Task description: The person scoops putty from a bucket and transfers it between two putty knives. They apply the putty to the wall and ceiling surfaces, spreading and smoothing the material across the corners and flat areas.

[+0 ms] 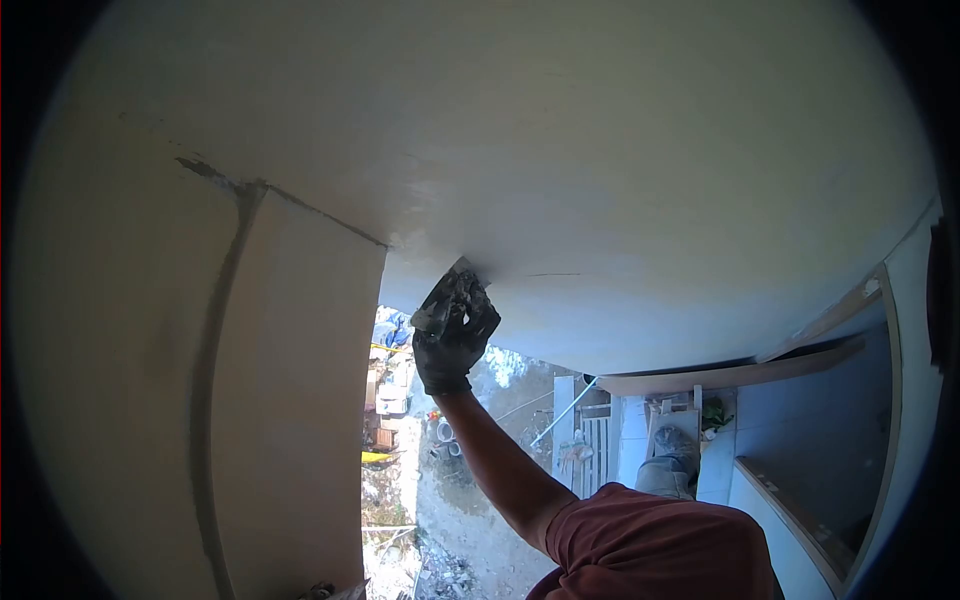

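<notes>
My right hand (455, 345), in a black glove smeared with pale filler, is raised at the end of a bare forearm and a dark red sleeve (660, 550). Its fingers are closed round a putty knife (440, 300), whose blade edge touches the smooth, pale plastered surface (600, 200). A thin dark line runs across that surface just right of the blade. At the bottom edge, a dark, smeared shape beside a grey edge looks like part of my left hand (320, 592); its fingers are mostly cut off by the frame.
A wall panel (300, 380) with a dark grey seam (205, 400) stands at left. Far below lies rubble-strewn ground (480, 510) with several pipes and boxes. My shoe (675, 445) rests on a narrow support at lower right. A framed opening (870, 450) is at far right.
</notes>
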`<state>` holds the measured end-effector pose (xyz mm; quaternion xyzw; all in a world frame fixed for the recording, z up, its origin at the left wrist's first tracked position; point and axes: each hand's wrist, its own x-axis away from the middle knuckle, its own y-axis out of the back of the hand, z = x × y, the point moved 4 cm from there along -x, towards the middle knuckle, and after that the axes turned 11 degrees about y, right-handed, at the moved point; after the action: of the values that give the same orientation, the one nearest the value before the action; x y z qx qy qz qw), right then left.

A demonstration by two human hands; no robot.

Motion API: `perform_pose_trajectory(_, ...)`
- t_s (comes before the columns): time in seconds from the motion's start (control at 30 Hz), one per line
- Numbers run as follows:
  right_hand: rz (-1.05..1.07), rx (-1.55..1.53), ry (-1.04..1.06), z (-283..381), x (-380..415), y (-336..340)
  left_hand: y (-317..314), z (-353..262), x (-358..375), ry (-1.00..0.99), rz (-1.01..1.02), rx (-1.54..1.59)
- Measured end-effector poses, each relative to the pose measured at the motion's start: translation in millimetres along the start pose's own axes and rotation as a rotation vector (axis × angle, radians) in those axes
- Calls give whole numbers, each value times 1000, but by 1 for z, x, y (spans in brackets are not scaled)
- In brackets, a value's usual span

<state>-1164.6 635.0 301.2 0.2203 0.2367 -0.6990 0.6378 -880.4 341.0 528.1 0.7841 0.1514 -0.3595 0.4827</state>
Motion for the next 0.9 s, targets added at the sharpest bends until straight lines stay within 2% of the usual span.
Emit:
perform_pose_trajectory(0.03, 47, -22, -25, 5, 4, 2, -2, -4, -1, -9, 3, 3)
perform_pose_trajectory(0.1, 114, -180, -224, 7, 33, 3, -3, -8, 1, -28, 9, 15)
perform_pose_trajectory(0.17, 58, -567, -705, -4, 72, 4, -3, -5, 1, 81, 47, -3)
perform_pose_trajectory(0.2, -152, -946, -1017, -11, 101, -7, -2, -7, 1, 84, 42, -3)
perform_pose_trajectory(0.23, -190, -1121, -1160, -6, 75, 7, -3, -7, 2, 131, 52, -59)
perform_pose_trajectory(0.3, -523, -1671, -1403, -26, 69, -10, 3, 4, 8, 188, 70, -121)
perform_pose_trajectory(0.33, -650, -1659, -1635, -31, 41, -8, 8, 25, 14, 300, 70, 51)
perform_pose_trajectory(0.37, -374, -1538, -1424, -50, 37, -16, 12, 38, 15, 408, 67, 229)
perform_pose_trajectory(0.4, -164, -1371, -1207, -67, 33, -23, 14, 43, 15, 441, 198, 130)
perform_pose_trajectory(0.43, -295, -1512, -1367, -78, 22, -13, 16, 51, 8, 439, 196, 136)
perform_pose_trajectory(0.47, -460, -1632, -1532, -89, 11, -4, 11, 51, 4, 373, 388, 710)
perform_pose_trajectory(0.5, -550, -1677, -1609, -100, -3, 15, 7, 51, 2, 399, 633, 1269)
perform_pose_trajectory(0.53, -650, -1717, -1686, -112, -18, 34, 7, 50, 3, 400, 641, 1366)
perform_pose_trajectory(0.57, -757, -1748, -1760, -123, -32, 54, 8, 49, 5, 384, 551, 1280)
perform_pose_trajectory(0.6, -551, -2470, -1942, -149, -24, 63, 13, 47, 6, 371, 395, 1034)
perform_pose_trajectory(0.63, -530, -2509, -1956, -165, -30, 73, 16, 44, 6, 356, 270, 742)
perform_pose_trajectory(0.67, -508, -2547, -1970, -166, -50, 89, 14, 41, 10, 371, 230, 625)
perform_pose_trajectory(0.7, -706, -1898, -1834, -187, -62, 103, 12, 38, 10, 381, 198, 535)
perform_pose_trajectory(0.8, -672, -1964, -1874, -208, -93, 145, 8, 37, 10, 441, 129, 468)
perform_pose_trajectory(0.9, -669, -1855, -1762, -236, -108, 167, 3, 35, 7, 593, 23, 524)
